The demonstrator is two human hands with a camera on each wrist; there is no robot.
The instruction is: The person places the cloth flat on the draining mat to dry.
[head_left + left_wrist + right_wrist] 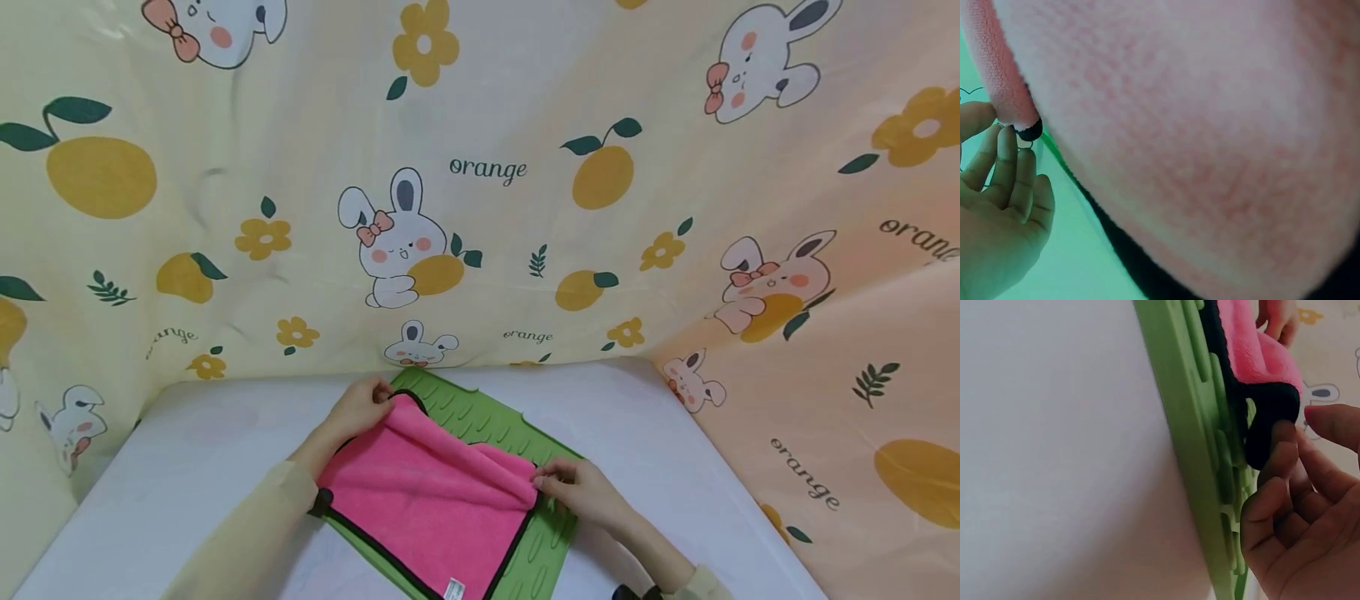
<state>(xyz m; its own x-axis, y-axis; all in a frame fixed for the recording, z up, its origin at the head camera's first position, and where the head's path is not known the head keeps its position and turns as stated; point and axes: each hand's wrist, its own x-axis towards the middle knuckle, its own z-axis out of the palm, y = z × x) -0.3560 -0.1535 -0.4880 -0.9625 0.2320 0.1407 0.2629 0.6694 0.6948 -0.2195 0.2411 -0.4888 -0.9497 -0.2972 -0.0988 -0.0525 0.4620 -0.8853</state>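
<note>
A pink cloth (427, 492) with black edging lies over a green ridged board (510, 417), its far side lifted into folds. My left hand (362, 408) pinches the cloth's far left corner between thumb and fingers. In the left wrist view that hand (1004, 194) holds the rolled corner, while the near pink cloth (1210, 137) fills most of the picture, blurred. At the right corner, my right hand (581, 490) pinches the cloth's edge. The right wrist view shows the right hand (1310, 506) with fingers behind the black edging (1266, 422), above the board's ridges.
The board sits at a slant on a white tabletop (217, 450). Behind and to the right hangs a cream sheet (495, 108) printed with rabbits and oranges. A small white label (454, 589) is on the cloth's near edge. A dark object (636, 592) shows by the right sleeve.
</note>
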